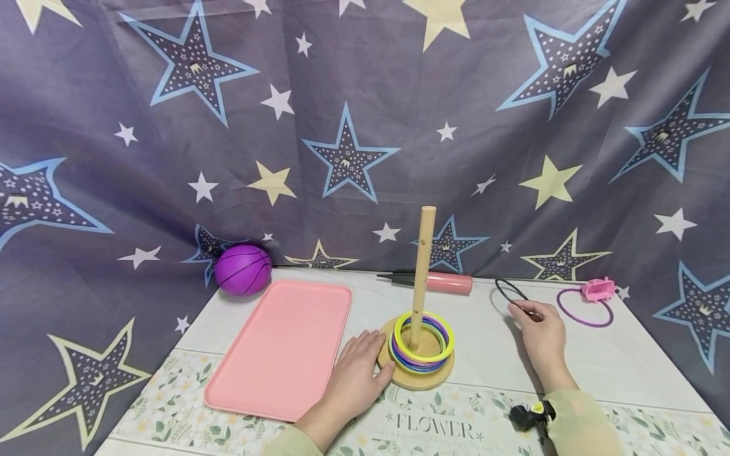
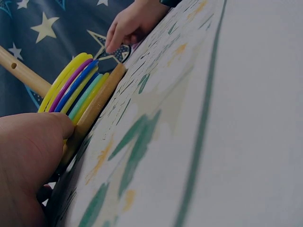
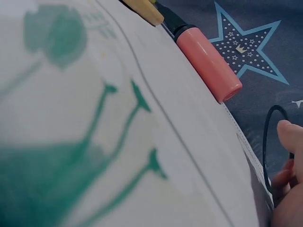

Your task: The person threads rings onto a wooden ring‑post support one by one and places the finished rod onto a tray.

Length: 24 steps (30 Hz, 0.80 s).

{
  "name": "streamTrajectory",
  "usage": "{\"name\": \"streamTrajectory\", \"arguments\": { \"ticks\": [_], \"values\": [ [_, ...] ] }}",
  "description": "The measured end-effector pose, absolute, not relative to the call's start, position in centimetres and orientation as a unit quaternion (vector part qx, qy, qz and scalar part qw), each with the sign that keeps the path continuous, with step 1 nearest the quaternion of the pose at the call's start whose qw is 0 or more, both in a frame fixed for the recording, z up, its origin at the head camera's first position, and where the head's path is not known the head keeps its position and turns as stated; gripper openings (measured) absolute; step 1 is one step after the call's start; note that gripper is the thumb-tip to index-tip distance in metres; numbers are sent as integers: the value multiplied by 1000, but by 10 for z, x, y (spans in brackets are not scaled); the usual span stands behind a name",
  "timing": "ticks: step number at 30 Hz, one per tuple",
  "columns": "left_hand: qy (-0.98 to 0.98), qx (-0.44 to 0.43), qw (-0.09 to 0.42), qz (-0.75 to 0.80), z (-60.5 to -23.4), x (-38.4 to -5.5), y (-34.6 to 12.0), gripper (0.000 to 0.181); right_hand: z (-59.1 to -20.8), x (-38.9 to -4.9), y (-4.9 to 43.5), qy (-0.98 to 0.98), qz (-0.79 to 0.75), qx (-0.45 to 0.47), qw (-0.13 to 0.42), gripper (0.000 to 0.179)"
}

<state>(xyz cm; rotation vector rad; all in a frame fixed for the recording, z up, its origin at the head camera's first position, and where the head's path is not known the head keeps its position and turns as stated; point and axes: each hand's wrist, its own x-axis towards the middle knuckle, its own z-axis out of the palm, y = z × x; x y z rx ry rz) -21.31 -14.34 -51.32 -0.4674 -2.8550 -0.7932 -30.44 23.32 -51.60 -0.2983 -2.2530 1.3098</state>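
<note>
My right hand [image 1: 538,335] pinches a thin black ring [image 3: 266,142] between thumb and fingers, tilted up at the right side of the table. Fingers extended, my left hand [image 1: 356,373] rests against the left edge of a round wooden base [image 1: 416,381]. From that base rises an upright wooden peg [image 1: 423,266]. Several coloured rings [image 2: 78,87] lie stacked around the peg's foot, with a yellow ring [image 1: 450,339] on top and purple, blue and green ones below. In the left wrist view, the left thumb lies right by the base and the stack.
A pink tray [image 1: 279,348] lies left of the base, with a purple ball [image 1: 243,270] behind it. Behind the peg is a pink hand pump [image 1: 449,283] with a black nozzle. At far right lie a purple ring [image 1: 590,325] and a small pink plastic object [image 1: 599,289].
</note>
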Motion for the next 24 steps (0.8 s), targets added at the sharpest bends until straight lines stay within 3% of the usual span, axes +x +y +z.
{"name": "streamTrajectory", "arguments": {
  "ticks": [9,24],
  "values": [
    [-950,-153,71,-263,-514,-213,-144,64,-509,-300,237,-788,508,-144,316,27],
    [-951,-154,73,-256,-512,-212,-143,63,-490,-296,235,-739,550,-156,356,31]
  ]
}}
